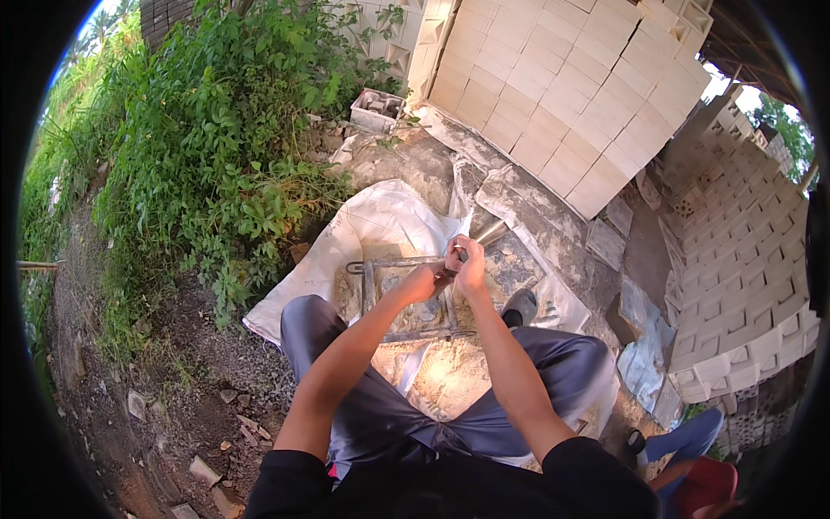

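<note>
Both my hands meet over a dark metal frame [370, 290] that lies on a pale sack sheet [380, 208] between my legs. My right hand [468, 266] is closed around the dark handle of a trowel-like tool [489, 233], whose shiny metal blade points away to the far right. Against it, my left hand [424, 283] is closed with its fingers curled; what they grip is hidden. The frame has bars and a loop at its left end, and greyish material lies inside it. Nearer to me is a heap of sandy powder [454, 378].
Stacked pale blocks [553, 95] rise at the far right, with more patterned blocks [743, 259] along the right. A white crate [377, 111] stands beyond the sheet, beside leafy plants [207, 130]. Another person's leg [692, 435] shows at lower right. Broken pieces [206, 471] lie at lower left.
</note>
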The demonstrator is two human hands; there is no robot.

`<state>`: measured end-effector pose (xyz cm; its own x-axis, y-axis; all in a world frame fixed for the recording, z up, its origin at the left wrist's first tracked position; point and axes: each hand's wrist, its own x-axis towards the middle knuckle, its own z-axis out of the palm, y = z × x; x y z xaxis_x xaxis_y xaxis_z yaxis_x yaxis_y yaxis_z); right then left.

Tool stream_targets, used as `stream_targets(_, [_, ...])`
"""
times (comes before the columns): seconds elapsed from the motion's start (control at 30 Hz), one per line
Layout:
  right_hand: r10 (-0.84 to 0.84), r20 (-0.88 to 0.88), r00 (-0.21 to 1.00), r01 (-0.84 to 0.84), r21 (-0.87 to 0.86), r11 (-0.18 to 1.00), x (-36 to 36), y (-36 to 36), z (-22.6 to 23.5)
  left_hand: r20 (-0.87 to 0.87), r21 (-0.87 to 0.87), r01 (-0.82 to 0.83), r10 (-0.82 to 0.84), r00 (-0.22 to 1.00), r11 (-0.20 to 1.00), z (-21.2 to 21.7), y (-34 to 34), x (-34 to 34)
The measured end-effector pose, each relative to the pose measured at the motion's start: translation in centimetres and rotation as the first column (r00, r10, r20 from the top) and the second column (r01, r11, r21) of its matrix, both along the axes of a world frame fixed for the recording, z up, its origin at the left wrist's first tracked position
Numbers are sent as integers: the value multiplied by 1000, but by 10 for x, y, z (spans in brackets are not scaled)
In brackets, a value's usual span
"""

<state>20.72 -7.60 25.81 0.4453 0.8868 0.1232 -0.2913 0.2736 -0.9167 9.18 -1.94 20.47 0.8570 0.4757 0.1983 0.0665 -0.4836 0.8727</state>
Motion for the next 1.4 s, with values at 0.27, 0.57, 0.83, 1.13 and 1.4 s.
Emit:
stream_targets(0.27, [9, 190, 982, 11, -102, 995, -9, -20, 8, -133, 306, 50, -10, 991, 951, 0, -2, -1])
stream_targets(0.57, [43, 365, 930, 34, -203, 979, 25, -1, 41, -57, 165, -21, 30, 998, 986, 30, 9, 16])
stream_targets(0.83, [83, 148, 986, -71, -85, 994, 16, 16, -8, -454, 200, 108, -6, 891, 974, -15, 29, 12])
stream_targets(1.13, [-22, 77, 997, 23, -6, 1000, 37, 12, -5, -681, 584, 119, 405, 610, 803, -139, 16, -62])
stream_targets(1.4, [-337, -56, 940, 342, 104, 934, 22, 5, 84, -566, 678, -2, 525, 636, 735, -173, 12, -82])
